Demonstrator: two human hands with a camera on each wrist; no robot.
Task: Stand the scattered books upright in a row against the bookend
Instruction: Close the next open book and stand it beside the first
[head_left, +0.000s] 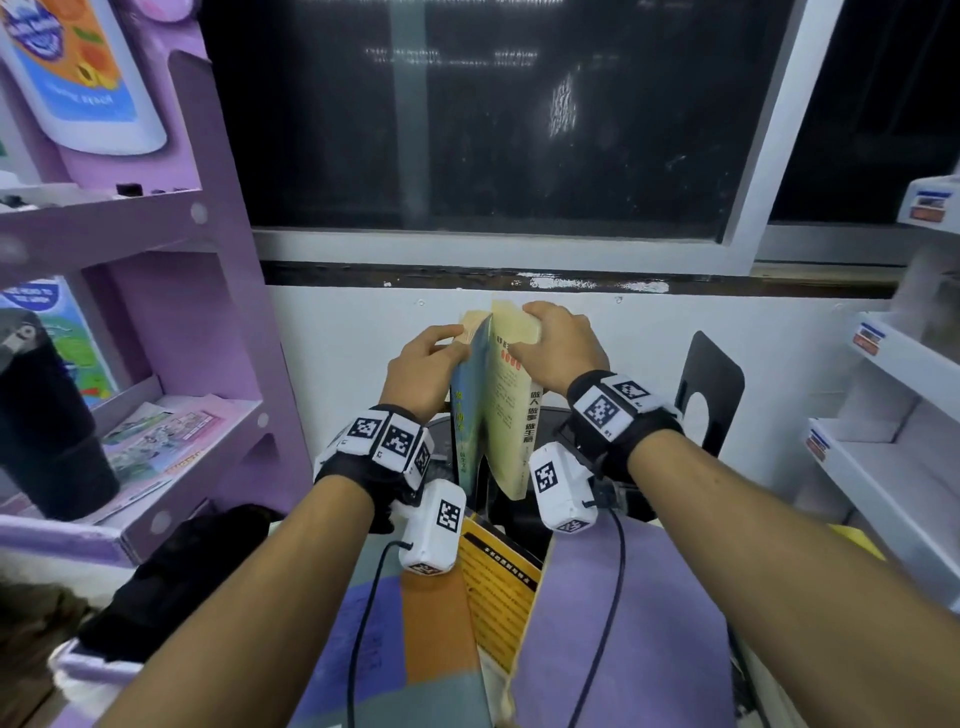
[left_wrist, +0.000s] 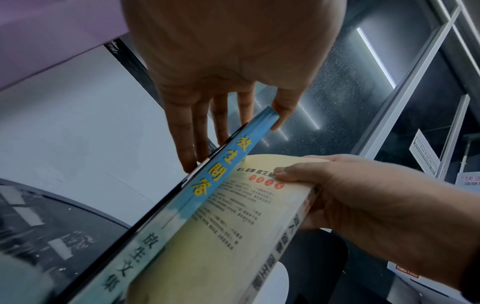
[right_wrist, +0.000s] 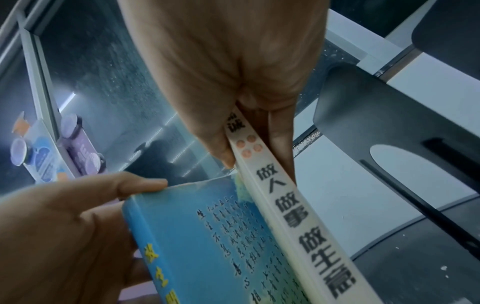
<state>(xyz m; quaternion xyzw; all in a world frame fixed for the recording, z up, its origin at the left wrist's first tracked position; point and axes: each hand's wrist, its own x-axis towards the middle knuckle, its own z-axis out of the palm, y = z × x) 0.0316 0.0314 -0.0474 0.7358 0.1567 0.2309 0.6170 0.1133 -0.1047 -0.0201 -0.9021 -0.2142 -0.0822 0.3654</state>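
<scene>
White wall and a dark window fill the upper half of the head view, with a round dark table (head_left: 447, 441) low in the middle. My left hand (head_left: 421, 371) has its fingers (left_wrist: 187, 131) straight along the far side of the blue book (head_left: 470, 410), thumb over its top edge, pinching it. My right hand (head_left: 563, 353) grips the top of the cream book (head_left: 511, 415), thumb on one cover, fingers on the other. Both books stand on end at centre frame, tops apart, lower parts close in a narrow wedge.

Right of them, well apart, stands the black bookend (head_left: 709, 395); nothing leans on it yet. At lower centre a yellow and black book (head_left: 498, 587) lies flat, partly across a purple and orange book or mat (head_left: 441, 629); I cannot tell which.

I judge the job less than half done: two books are upright but not against the bookend, and at least one is left to stand.
</scene>
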